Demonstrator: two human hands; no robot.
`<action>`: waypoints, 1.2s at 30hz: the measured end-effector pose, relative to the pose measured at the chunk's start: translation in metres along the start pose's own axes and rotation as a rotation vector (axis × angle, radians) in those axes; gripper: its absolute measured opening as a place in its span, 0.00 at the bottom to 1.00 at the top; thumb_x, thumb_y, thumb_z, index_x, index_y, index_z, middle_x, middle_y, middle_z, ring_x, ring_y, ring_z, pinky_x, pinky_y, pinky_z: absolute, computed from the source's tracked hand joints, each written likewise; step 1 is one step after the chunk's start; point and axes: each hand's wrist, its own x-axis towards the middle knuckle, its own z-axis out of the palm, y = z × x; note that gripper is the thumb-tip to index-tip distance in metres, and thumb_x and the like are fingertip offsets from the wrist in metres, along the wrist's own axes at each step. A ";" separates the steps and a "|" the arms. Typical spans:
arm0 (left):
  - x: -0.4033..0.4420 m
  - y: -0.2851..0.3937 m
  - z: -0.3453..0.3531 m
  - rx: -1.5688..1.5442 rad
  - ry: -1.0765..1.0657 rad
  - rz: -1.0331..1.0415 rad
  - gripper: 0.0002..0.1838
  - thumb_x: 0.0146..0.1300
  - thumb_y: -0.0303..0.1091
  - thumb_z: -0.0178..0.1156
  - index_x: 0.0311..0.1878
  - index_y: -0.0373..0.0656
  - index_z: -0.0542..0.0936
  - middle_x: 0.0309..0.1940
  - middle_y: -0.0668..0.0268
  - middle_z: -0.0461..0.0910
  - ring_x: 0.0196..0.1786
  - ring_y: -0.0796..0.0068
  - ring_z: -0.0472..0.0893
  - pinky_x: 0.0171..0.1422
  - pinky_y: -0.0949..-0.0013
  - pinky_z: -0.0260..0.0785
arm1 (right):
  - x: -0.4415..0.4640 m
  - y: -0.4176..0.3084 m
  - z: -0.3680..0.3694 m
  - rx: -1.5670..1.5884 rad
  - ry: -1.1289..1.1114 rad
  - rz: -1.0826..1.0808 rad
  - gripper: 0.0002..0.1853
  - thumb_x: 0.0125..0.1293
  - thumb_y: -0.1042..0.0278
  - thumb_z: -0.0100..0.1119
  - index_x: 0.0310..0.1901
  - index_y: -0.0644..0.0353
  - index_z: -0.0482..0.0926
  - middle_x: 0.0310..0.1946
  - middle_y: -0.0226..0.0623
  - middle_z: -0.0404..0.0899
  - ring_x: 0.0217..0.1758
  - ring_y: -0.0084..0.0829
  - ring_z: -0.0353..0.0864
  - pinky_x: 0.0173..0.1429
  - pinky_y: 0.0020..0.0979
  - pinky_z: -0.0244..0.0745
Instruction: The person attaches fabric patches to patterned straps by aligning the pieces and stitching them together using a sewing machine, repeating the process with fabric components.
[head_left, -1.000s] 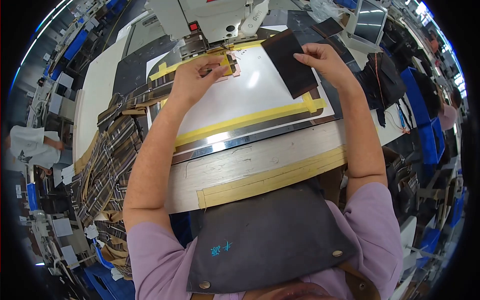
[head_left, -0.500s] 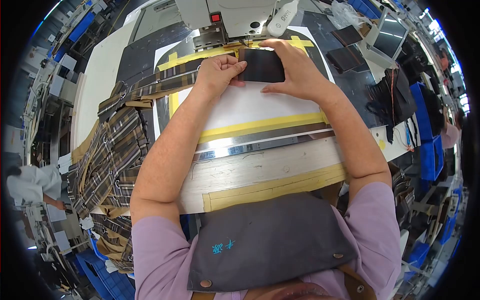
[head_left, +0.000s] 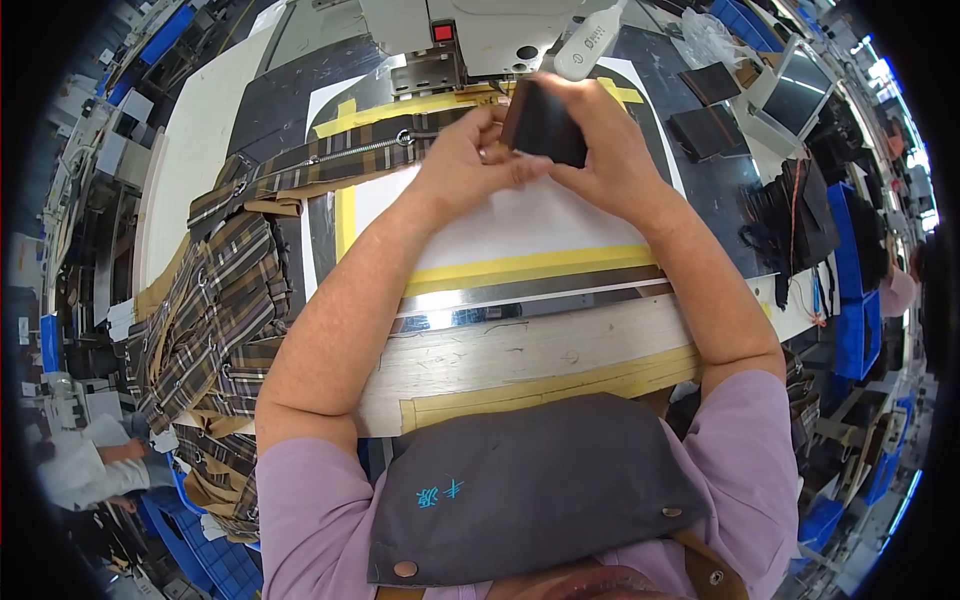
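Observation:
A dark rectangular panel (head_left: 552,128), leather-like with a brown strip along its left edge, is tilted up in front of the sewing machine (head_left: 510,35). My right hand (head_left: 615,145) grips its right side, thumb below and fingers over the top. My left hand (head_left: 475,170) is closed at its lower left edge, with the fingertips slightly blurred. Left of that hand, a plaid fabric strip with a zipper (head_left: 350,148) runs toward the machine; its right end is hidden behind my fingers. White paper (head_left: 500,225), bordered by yellow tape (head_left: 530,262), lies under my hands.
Plaid zipped pieces (head_left: 215,310) are heaped at the left edge. Dark panels (head_left: 705,132) lie at the right, near a small screen (head_left: 793,80) and a black bundle (head_left: 800,215). A white handheld device (head_left: 590,42) rests beside the machine. Another person (head_left: 95,465) is at far left.
The panel has turned from lying nearly flat to tilted up, its brown edge showing more. My left hand has moved right, its thumb now lower. My right fingers have closed in around the panel.

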 end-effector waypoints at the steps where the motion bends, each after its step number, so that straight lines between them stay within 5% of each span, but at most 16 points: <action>1: -0.004 0.001 0.004 -0.008 -0.085 0.024 0.36 0.55 0.39 0.80 0.62 0.33 0.75 0.50 0.58 0.85 0.49 0.70 0.87 0.57 0.67 0.81 | -0.005 -0.004 0.004 0.083 0.052 0.107 0.47 0.49 0.60 0.80 0.71 0.56 0.66 0.61 0.47 0.75 0.62 0.44 0.77 0.66 0.41 0.74; 3: -0.013 0.014 0.014 0.304 -0.214 -0.002 0.41 0.53 0.42 0.82 0.64 0.34 0.72 0.53 0.57 0.84 0.52 0.68 0.86 0.60 0.66 0.80 | -0.009 -0.020 -0.001 0.499 -0.036 0.412 0.56 0.48 0.48 0.85 0.71 0.66 0.60 0.56 0.48 0.76 0.60 0.38 0.79 0.64 0.35 0.75; 6: -0.022 0.022 0.029 0.560 -0.283 -0.011 0.48 0.46 0.47 0.84 0.66 0.36 0.69 0.56 0.54 0.82 0.57 0.60 0.84 0.62 0.63 0.78 | -0.023 -0.035 0.006 0.719 0.024 0.537 0.58 0.46 0.49 0.87 0.70 0.69 0.58 0.53 0.43 0.77 0.58 0.32 0.79 0.62 0.31 0.76; 7: -0.026 0.024 0.034 0.624 -0.247 0.069 0.48 0.45 0.47 0.84 0.65 0.37 0.70 0.55 0.53 0.82 0.57 0.58 0.84 0.62 0.62 0.78 | -0.024 -0.044 0.002 0.781 0.074 0.569 0.51 0.53 0.64 0.83 0.72 0.67 0.58 0.55 0.35 0.75 0.60 0.28 0.75 0.67 0.30 0.70; 9: -0.033 0.026 0.044 0.604 -0.173 0.184 0.43 0.46 0.46 0.83 0.61 0.38 0.72 0.52 0.51 0.83 0.56 0.52 0.84 0.61 0.58 0.77 | -0.026 -0.049 -0.004 0.970 0.167 0.692 0.51 0.52 0.57 0.85 0.70 0.67 0.60 0.54 0.38 0.76 0.58 0.29 0.77 0.64 0.30 0.74; 14: -0.030 0.007 0.042 0.548 -0.155 0.167 0.36 0.57 0.40 0.76 0.64 0.36 0.70 0.47 0.54 0.83 0.45 0.65 0.86 0.50 0.63 0.79 | -0.029 -0.055 0.003 1.305 0.373 0.680 0.46 0.56 0.58 0.83 0.68 0.68 0.62 0.52 0.36 0.75 0.56 0.27 0.76 0.68 0.30 0.71; 18: -0.018 0.014 0.021 0.396 -0.210 -0.153 0.26 0.68 0.32 0.67 0.66 0.38 0.70 0.43 0.60 0.86 0.37 0.77 0.84 0.40 0.72 0.78 | -0.038 -0.022 -0.005 0.853 0.419 0.651 0.48 0.56 0.63 0.82 0.72 0.68 0.59 0.62 0.44 0.71 0.67 0.31 0.70 0.70 0.34 0.68; 19: -0.020 0.013 0.018 0.312 -0.206 -0.056 0.19 0.69 0.32 0.66 0.58 0.34 0.74 0.35 0.58 0.85 0.29 0.74 0.84 0.35 0.69 0.77 | -0.036 -0.027 -0.013 0.567 0.452 0.484 0.49 0.56 0.65 0.80 0.73 0.65 0.58 0.66 0.44 0.70 0.69 0.34 0.69 0.72 0.39 0.65; 20: -0.019 0.018 0.012 0.352 -0.334 -0.159 0.21 0.69 0.32 0.67 0.60 0.35 0.74 0.38 0.61 0.85 0.31 0.75 0.83 0.40 0.69 0.78 | -0.036 -0.030 -0.027 0.203 0.389 0.278 0.44 0.54 0.64 0.80 0.70 0.63 0.66 0.67 0.45 0.70 0.68 0.39 0.71 0.72 0.42 0.64; 22: -0.014 -0.001 0.007 0.193 -0.531 0.039 0.23 0.67 0.32 0.68 0.62 0.36 0.74 0.41 0.62 0.85 0.41 0.75 0.83 0.49 0.69 0.77 | -0.036 -0.035 -0.048 -0.019 0.042 -0.116 0.40 0.49 0.63 0.81 0.65 0.60 0.74 0.67 0.44 0.71 0.66 0.45 0.73 0.72 0.45 0.64; 23: -0.015 -0.001 0.003 0.168 -0.597 -0.121 0.23 0.66 0.32 0.69 0.62 0.38 0.76 0.46 0.64 0.85 0.51 0.77 0.81 0.57 0.69 0.74 | -0.034 -0.042 -0.048 -0.046 -0.089 -0.172 0.39 0.47 0.62 0.81 0.63 0.57 0.76 0.66 0.42 0.71 0.65 0.46 0.74 0.72 0.47 0.65; 26: -0.010 0.019 0.000 0.420 -0.621 -0.214 0.27 0.65 0.31 0.70 0.66 0.37 0.75 0.50 0.65 0.84 0.53 0.78 0.80 0.61 0.73 0.72 | -0.029 -0.060 -0.038 0.011 -0.349 -0.210 0.40 0.43 0.62 0.81 0.63 0.50 0.77 0.66 0.38 0.72 0.65 0.47 0.75 0.73 0.51 0.66; 27: -0.012 0.009 -0.002 0.217 -0.567 -0.032 0.24 0.64 0.29 0.71 0.63 0.39 0.78 0.48 0.66 0.85 0.51 0.80 0.81 0.58 0.73 0.73 | -0.029 -0.055 -0.034 0.060 -0.323 -0.184 0.42 0.43 0.65 0.80 0.64 0.48 0.76 0.68 0.37 0.70 0.64 0.47 0.75 0.71 0.50 0.68; 30: -0.009 -0.002 -0.001 -0.035 -0.327 -0.009 0.19 0.63 0.28 0.71 0.56 0.40 0.80 0.41 0.69 0.86 0.46 0.83 0.81 0.54 0.73 0.74 | -0.023 -0.048 -0.034 -0.033 -0.337 -0.227 0.41 0.43 0.75 0.75 0.65 0.50 0.76 0.65 0.36 0.73 0.60 0.45 0.77 0.64 0.44 0.73; 34: -0.008 0.005 -0.001 0.430 0.072 -0.011 0.15 0.62 0.29 0.72 0.51 0.42 0.81 0.35 0.68 0.85 0.37 0.82 0.82 0.43 0.74 0.75 | -0.008 -0.017 -0.030 -0.055 -0.279 -0.306 0.36 0.45 0.79 0.68 0.62 0.53 0.79 0.60 0.34 0.79 0.57 0.44 0.77 0.61 0.44 0.73; 36: -0.004 -0.004 -0.002 0.700 0.272 0.337 0.15 0.60 0.30 0.72 0.49 0.41 0.81 0.33 0.64 0.85 0.33 0.74 0.83 0.39 0.70 0.76 | -0.005 0.018 -0.021 -0.081 -0.240 -0.318 0.34 0.48 0.80 0.67 0.62 0.52 0.80 0.62 0.34 0.79 0.58 0.44 0.77 0.62 0.43 0.73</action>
